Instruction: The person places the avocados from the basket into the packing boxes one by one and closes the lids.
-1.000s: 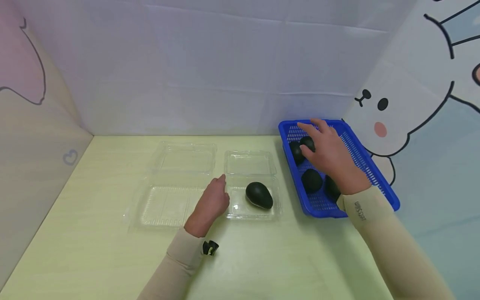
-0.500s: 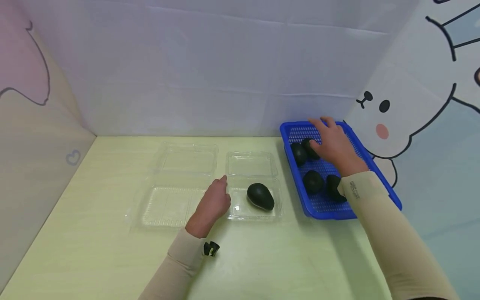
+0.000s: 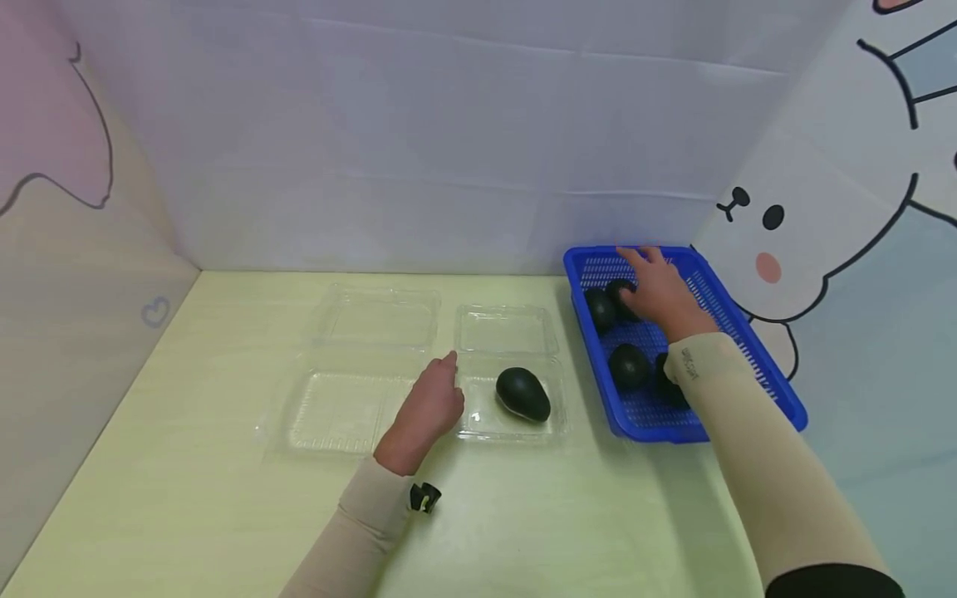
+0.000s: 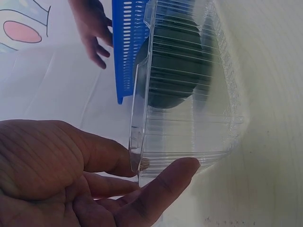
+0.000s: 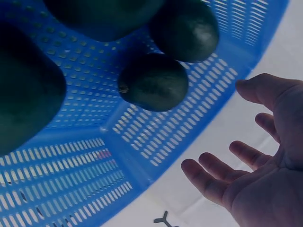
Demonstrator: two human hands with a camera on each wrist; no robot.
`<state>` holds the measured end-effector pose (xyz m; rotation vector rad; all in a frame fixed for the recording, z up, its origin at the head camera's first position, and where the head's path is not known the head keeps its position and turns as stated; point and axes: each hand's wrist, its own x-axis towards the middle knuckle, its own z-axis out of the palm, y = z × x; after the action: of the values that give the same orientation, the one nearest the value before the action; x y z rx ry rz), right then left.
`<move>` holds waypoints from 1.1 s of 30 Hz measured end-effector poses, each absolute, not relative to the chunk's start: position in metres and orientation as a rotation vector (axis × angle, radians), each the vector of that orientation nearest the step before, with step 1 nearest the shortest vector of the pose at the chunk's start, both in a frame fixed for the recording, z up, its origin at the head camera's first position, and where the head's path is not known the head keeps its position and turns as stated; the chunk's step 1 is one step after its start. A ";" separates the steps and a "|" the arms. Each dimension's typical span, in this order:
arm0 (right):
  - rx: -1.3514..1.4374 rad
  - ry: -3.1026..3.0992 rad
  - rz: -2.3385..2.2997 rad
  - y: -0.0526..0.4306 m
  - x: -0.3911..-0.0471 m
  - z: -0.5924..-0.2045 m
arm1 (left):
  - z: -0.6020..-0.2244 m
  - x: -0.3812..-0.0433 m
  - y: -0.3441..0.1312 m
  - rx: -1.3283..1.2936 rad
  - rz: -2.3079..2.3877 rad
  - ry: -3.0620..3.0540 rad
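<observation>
My left hand (image 3: 424,413) pinches the left edge of the smaller clear plastic clamshell container (image 3: 475,428), which lies unfolded on the table. In the left wrist view, thumb and fingers meet at the corner of the container (image 4: 189,135). A dark avocado (image 3: 522,394) lies in its base. At the right, my right hand (image 3: 664,291) is over the far part of a blue basket (image 3: 596,363), fingers spread and holding nothing. Several avocados are in the basket; the nearest (image 5: 154,82) to the right hand (image 5: 265,156) is apart from it in the right wrist view.
A larger clear clamshell container (image 3: 340,411) lies unfolded left of the smaller one. A white cloth wall (image 3: 374,166) rises behind the table, and a printed cloth (image 3: 860,332) borders the basket on the right.
My right hand has moved slightly, keeping over the basket's far part with fingers spread, and its forearm has swung left. The left hand keeps its hold on the container; the whole view has shifted a little.
</observation>
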<state>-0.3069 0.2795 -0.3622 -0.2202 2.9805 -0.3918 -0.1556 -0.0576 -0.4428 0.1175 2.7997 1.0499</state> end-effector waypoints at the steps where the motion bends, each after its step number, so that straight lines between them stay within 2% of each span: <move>1: -0.218 2.970 -0.388 0.281 -0.309 -0.366 | -0.443 -0.155 -0.057 0.118 1.050 2.801; 14: -0.222 2.870 -0.333 0.290 -0.321 -0.396 | -0.442 -0.156 -0.058 0.112 1.041 2.798; 33: -0.241 2.829 -0.281 0.290 -0.322 -0.410 | -0.442 -0.156 -0.058 0.093 1.026 2.805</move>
<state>-0.3220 0.2902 -0.4104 -0.2407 2.8290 -0.2811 -0.1558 -0.0576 -0.4415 0.0935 2.8052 1.0260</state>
